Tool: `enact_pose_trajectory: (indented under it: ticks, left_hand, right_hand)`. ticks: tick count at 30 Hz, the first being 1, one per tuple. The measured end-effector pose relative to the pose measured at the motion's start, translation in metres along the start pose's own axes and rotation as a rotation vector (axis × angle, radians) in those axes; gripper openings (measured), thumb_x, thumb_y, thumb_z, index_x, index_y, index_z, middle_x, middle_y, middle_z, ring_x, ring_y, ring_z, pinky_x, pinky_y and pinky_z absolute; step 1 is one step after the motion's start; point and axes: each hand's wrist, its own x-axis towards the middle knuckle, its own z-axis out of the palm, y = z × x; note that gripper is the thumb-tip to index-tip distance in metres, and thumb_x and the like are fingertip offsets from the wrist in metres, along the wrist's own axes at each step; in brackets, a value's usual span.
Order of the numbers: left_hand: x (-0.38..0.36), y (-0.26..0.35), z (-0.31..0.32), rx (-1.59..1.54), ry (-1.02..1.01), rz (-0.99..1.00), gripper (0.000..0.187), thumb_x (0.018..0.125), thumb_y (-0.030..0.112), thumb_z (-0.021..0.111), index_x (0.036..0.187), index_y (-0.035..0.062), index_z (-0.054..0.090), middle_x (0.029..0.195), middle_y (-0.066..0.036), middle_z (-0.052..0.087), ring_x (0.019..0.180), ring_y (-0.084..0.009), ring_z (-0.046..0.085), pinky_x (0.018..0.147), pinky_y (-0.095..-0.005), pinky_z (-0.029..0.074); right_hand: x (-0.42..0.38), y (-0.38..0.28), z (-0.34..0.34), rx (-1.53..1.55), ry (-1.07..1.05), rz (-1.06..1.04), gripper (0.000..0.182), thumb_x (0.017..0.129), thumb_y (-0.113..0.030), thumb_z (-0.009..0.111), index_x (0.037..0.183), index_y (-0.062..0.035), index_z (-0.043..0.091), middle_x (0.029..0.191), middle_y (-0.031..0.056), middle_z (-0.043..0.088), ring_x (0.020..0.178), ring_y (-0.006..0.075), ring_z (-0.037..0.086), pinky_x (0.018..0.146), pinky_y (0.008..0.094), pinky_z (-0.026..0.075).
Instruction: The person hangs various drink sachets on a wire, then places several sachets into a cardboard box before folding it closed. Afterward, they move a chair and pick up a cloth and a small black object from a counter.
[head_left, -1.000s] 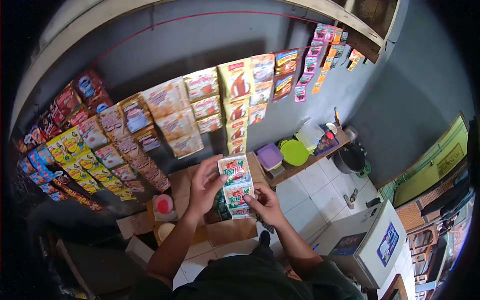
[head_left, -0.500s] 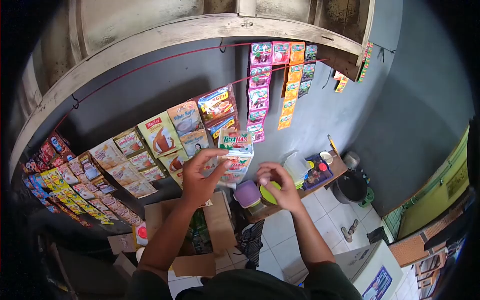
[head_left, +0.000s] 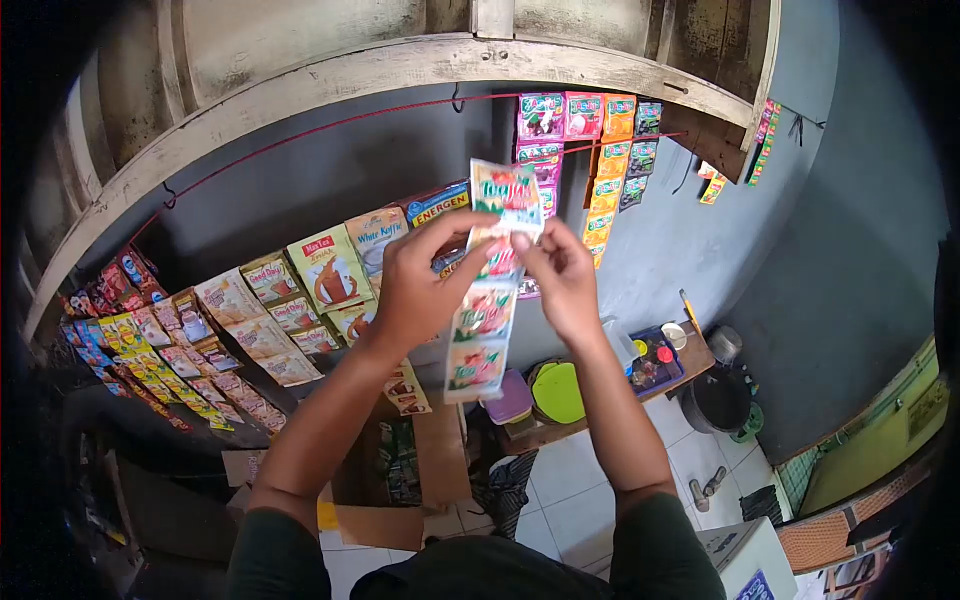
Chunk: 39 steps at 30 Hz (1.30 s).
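My left hand (head_left: 422, 288) and right hand (head_left: 566, 285) pinch a long glossy white sachet strip (head_left: 483, 315), bottom edge free. Middle's partly hidden!

A glossy, plastic-looking strip of sachets (head_left: 484, 318) catches light at centre frame, before a matt painted wall (head_left: 690, 255), beneath a worn, rough wooden beam (head_left: 390, 72) across the top, with a smooth green plastic container (head_left: 558, 391), a dull cardboard box (head_left: 440, 455) and shiny floor tiles (head_left: 572, 500) in the lower half.

Red, green and white sachet strip (head_left: 486, 312), lime-green container (head_left: 558, 392), dark-green sleeves (head_left: 280, 555)
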Motion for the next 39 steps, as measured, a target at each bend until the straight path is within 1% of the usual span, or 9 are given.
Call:
enact_pose_trajectory:
  ticks: [1,4,8,11,12,18,25,33,39]
  left_hand:
    - [0.008,-0.003,-0.003,0.008,-0.046,0.031,0.037,0.079,0.006,0.071,0.114,0.0030,0.060,0.110,-0.016,0.066,0.101,-0.0271,0.066,0.088,-0.0335,0.049]
    - [0.027,-0.011,-0.006,-0.013,-0.040,0.036,0.049,0.081,0.004,0.070,0.126,0.0020,0.051,0.118,-0.016,0.062,0.113,-0.0235,0.059,0.096,-0.0337,0.045]
    - [0.040,-0.025,-0.012,-0.043,-0.111,-0.004,0.059,0.080,0.005,0.071,0.133,0.0024,0.043,0.128,-0.017,0.057,0.120,-0.0259,0.054,0.101,-0.0369,0.043]
    - [0.044,-0.034,-0.009,-0.108,-0.090,-0.100,0.058,0.080,0.006,0.071,0.131,0.0024,0.043,0.127,-0.017,0.056,0.117,-0.0249,0.056,0.099,-0.0367,0.044]
    - [0.045,-0.037,-0.006,-0.149,-0.077,-0.159,0.058,0.080,0.006,0.071,0.130,0.0026,0.043,0.126,-0.018,0.056,0.115,-0.0246,0.057,0.099,-0.0365,0.044]
    - [0.052,-0.060,0.013,-0.163,-0.143,-0.269,0.037,0.087,0.015,0.068,0.117,0.0008,0.053,0.107,-0.014,0.066,0.098,-0.0184,0.064,0.087,-0.0318,0.050]
    - [0.070,-0.067,0.033,-0.353,0.071,-0.362,0.019,0.089,0.014,0.065,0.100,-0.0015,0.061,0.087,-0.006,0.067,0.074,-0.0087,0.064,0.058,-0.0226,0.053]
    - [0.085,-0.088,0.044,-0.282,0.405,-0.285,0.021,0.083,0.016,0.068,0.090,-0.0034,0.065,0.080,-0.009,0.069,0.067,-0.0106,0.062,0.060,-0.0271,0.047]
    - [0.097,-0.092,0.040,0.012,0.402,-0.271,0.020,0.081,0.020,0.069,0.090,0.0015,0.066,0.077,-0.009,0.070,0.065,-0.0145,0.065,0.061,-0.0289,0.048]
  right_hand:
    - [0.011,-0.004,0.000,0.018,0.025,-0.002,0.013,0.091,-0.014,0.063,0.097,-0.0029,0.061,0.083,-0.0020,0.062,0.075,0.0020,0.052,0.064,0.0190,0.039]
    - [0.054,-0.004,-0.004,-0.075,0.117,-0.065,0.013,0.090,-0.018,0.065,0.094,-0.0065,0.063,0.071,-0.0077,0.057,0.063,-0.0011,0.044,0.054,0.0176,0.031]
    - [0.104,-0.010,-0.013,-0.131,0.025,-0.069,0.017,0.090,-0.018,0.065,0.100,-0.0047,0.063,0.083,-0.0034,0.064,0.069,0.0005,0.050,0.058,0.0184,0.036]
    - [0.134,-0.006,-0.022,-0.096,-0.026,-0.113,0.017,0.091,-0.013,0.063,0.105,-0.0026,0.062,0.093,0.0010,0.067,0.084,0.0046,0.057,0.077,0.0205,0.043]
    - [0.137,-0.014,-0.011,-0.011,0.038,-0.177,0.016,0.090,-0.015,0.065,0.100,-0.0026,0.063,0.074,-0.0052,0.060,0.061,0.0003,0.045,0.050,0.0192,0.032]
    - [0.175,-0.010,-0.029,0.011,0.069,-0.040,0.021,0.089,-0.009,0.065,0.106,0.0031,0.062,0.098,0.0068,0.068,0.087,0.0094,0.061,0.078,0.0221,0.046]
    - [0.212,-0.011,-0.039,-0.725,0.006,-0.438,0.038,0.084,-0.026,0.069,0.113,-0.0019,0.062,0.110,0.0114,0.067,0.099,0.0217,0.062,0.085,0.0323,0.048]
    - [0.205,-0.028,-0.056,-1.269,0.127,-0.544,0.049,0.084,-0.050,0.060,0.116,-0.0120,0.063,0.113,0.0147,0.065,0.104,0.0331,0.061,0.090,0.0378,0.047]
    - [0.206,-0.024,-0.061,-1.099,-0.221,-0.538,0.046,0.083,-0.048,0.064,0.112,-0.0120,0.065,0.103,0.0119,0.068,0.094,0.0301,0.064,0.083,0.0362,0.048]
